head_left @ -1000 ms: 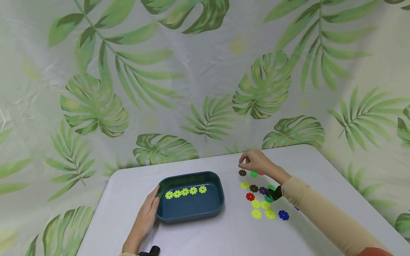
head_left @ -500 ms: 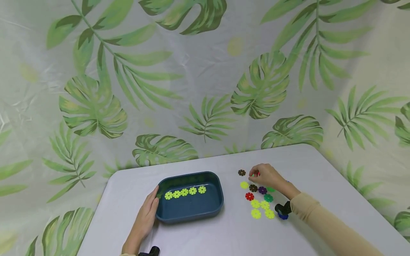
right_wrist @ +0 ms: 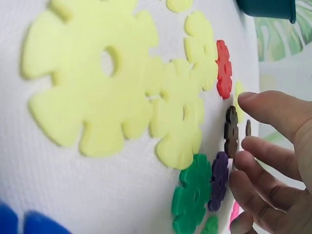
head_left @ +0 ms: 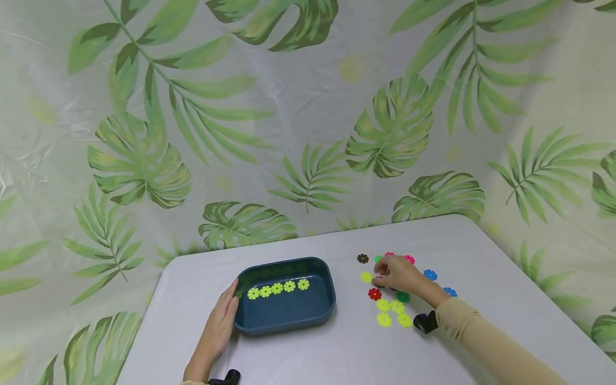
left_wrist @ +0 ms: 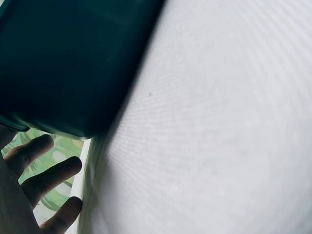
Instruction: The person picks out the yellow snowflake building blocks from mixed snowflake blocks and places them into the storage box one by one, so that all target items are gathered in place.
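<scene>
My left hand (head_left: 218, 321) rests against the left end of a dark blue plastic tray (head_left: 284, 315). Its fingers lie fairly straight and spread in the left wrist view, with the thumb mostly hidden. Inside the tray sits a row of several yellow snowflake discs (head_left: 277, 289). Over the scattered discs at right is my right hand (head_left: 399, 274), fingers bent and thumb apart from the index finger. A brown snowflake disc (right_wrist: 231, 131) lies right by its fingertips; whether they touch it I cannot tell. Beside that disc are a purple disc (right_wrist: 219, 180) and a green disc (right_wrist: 193, 192).
Several yellow discs (head_left: 384, 320) lie in front of the right hand, a red disc (head_left: 374, 294) to its left. Another brown disc (head_left: 363, 259) lies farther back, pink ones behind, light blue discs (head_left: 430, 275) to the right. A patterned curtain (head_left: 308, 133) hangs behind the white table (head_left: 346, 353).
My right hand has moved from the brown disc at the back, rightward and then toward me, to the nearer brown disc. The left hand and tray stay put.
</scene>
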Demonstrator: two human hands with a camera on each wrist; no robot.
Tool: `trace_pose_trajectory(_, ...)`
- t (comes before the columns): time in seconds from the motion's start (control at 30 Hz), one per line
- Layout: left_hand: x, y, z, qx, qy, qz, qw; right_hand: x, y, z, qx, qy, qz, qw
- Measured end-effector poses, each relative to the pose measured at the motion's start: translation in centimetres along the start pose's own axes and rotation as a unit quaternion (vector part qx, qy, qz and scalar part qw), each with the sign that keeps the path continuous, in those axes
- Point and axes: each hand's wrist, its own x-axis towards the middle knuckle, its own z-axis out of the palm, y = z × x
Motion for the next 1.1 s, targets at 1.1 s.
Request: trace_pose_trajectory(1.1,0.0,0.0,-0.1,-0.008,0.008,0.007,0.9999,1.5,-1.2,1.3,-0.026,0.016,-0.011,0.9995)
